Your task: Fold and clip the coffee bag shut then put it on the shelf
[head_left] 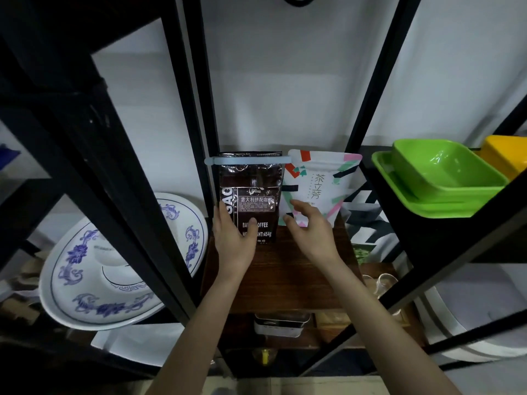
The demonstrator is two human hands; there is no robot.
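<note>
A dark brown coffee bag (251, 183) stands upright on the wooden shelf (279, 272), between two black uprights. Its top is folded down and a long pale blue clip (247, 160) runs across it. My left hand (235, 238) grips the bag's lower left side, thumb across the front label. Just right of the bag, my right hand (309, 232) hovers with fingers spread and holds nothing; it is in front of the white tea pouch.
A white tea pouch (319, 181) with coloured marks stands right of the coffee bag. A blue-patterned white plate (114, 269) leans at the left. Green trays (439, 181) and a yellow box (504, 155) sit on the right shelf. Black frame posts (196, 109) flank the bay.
</note>
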